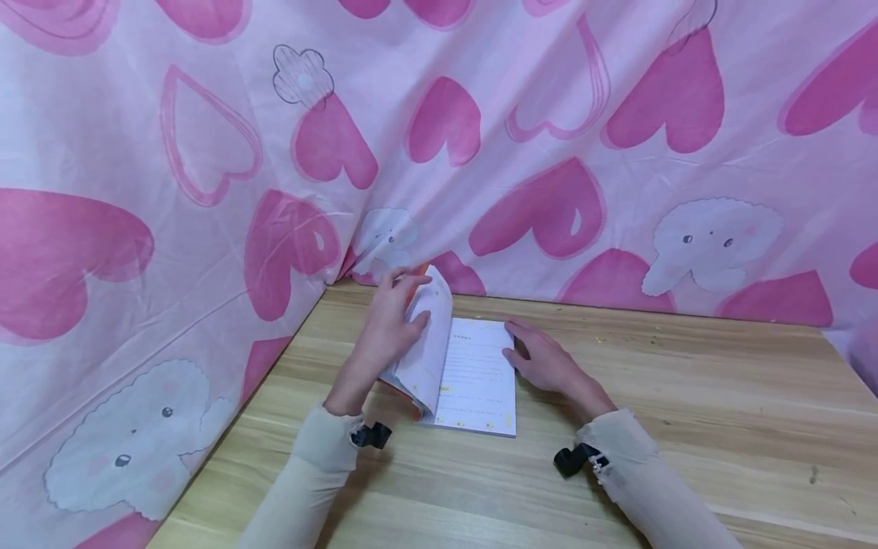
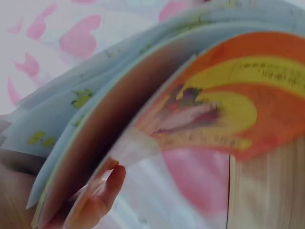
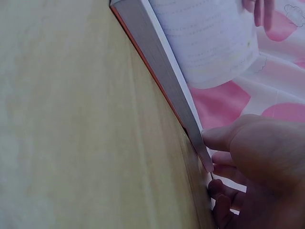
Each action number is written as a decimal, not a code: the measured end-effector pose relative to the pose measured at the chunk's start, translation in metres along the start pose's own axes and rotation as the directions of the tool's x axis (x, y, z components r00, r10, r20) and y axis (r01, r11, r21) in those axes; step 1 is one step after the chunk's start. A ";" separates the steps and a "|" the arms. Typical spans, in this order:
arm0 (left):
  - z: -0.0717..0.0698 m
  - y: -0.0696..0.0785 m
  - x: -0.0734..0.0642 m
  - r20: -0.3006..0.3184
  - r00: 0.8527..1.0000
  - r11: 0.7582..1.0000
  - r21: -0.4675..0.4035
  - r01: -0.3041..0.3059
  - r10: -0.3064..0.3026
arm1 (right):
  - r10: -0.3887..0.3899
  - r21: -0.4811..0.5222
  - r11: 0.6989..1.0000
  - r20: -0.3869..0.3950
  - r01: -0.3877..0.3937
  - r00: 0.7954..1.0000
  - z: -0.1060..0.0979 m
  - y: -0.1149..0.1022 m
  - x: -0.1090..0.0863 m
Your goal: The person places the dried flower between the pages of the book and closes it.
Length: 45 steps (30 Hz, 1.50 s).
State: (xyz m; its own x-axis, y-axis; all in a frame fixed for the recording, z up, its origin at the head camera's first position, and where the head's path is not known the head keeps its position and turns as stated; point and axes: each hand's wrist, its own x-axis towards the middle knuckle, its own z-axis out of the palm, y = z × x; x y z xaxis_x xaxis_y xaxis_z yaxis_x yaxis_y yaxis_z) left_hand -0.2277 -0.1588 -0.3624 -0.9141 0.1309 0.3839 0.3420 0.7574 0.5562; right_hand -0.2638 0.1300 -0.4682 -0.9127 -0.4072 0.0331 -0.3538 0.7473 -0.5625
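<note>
A thick paperback book (image 1: 478, 381) with an orange and yellow cover (image 2: 276, 109) lies on the wooden table, opened. My left hand (image 1: 389, 324) grips the cover and a bundle of leaves, holding them raised and curved over the left side. In the left wrist view, a fingertip (image 2: 114, 183) shows at the cover's edge. The right-hand page, printed with text and small yellow marks, lies flat. At its upper right edge rests my right hand (image 1: 546, 358). The right wrist view shows that thumb (image 3: 217, 138) against the page block (image 3: 164, 67), with the other fingers loosely bent around the corner.
The wooden table (image 1: 686, 427) extends to the right and toward me. A pink cloth (image 1: 535, 198) with hearts and white animal faces hangs along its back and left edges. Dark wrist mounts (image 1: 370, 435) sit below both hands.
</note>
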 end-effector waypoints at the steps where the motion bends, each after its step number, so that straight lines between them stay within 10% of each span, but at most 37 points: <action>1: 0.004 0.003 -0.001 -0.005 1.000 1.000 0.001 -0.010 0.010 | -0.003 0.004 1.000 -0.003 0.004 1.000 0.000 0.001 0.000; 10: 0.063 0.018 -0.009 0.143 0.990 1.000 -0.027 -0.007 0.011 | -0.010 0.022 1.000 -0.013 0.010 1.000 0.000 0.007 -0.001; 20: 0.103 0.040 -0.015 0.360 0.933 1.000 0.026 0.009 -0.018 | -0.025 0.038 0.999 -0.035 0.026 0.999 -0.001 0.011 -0.001; 34: 0.110 0.054 -0.007 0.620 0.773 0.991 0.095 0.096 -0.134 | -0.073 0.157 0.985 0.013 0.070 0.997 -0.006 0.016 -0.001; 39: 0.120 0.058 -0.010 0.620 0.775 0.985 0.170 0.019 -0.122 | -0.056 0.185 0.981 0.031 0.050 0.998 -0.010 0.016 -0.004; 45: 0.132 0.052 -0.015 0.568 0.819 0.947 0.299 -0.117 -0.078 | -0.086 0.210 0.974 0.001 0.084 0.996 -0.007 0.017 -0.005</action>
State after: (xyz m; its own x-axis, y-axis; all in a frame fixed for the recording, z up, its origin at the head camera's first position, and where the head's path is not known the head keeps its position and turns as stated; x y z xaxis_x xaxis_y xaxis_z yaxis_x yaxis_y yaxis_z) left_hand -0.2251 -0.0365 -0.4364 -0.8995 0.4112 -0.1476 0.3655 0.8934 0.2611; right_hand -0.2663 0.1484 -0.4718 -0.8789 -0.4701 0.0808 -0.3781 0.5832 -0.7190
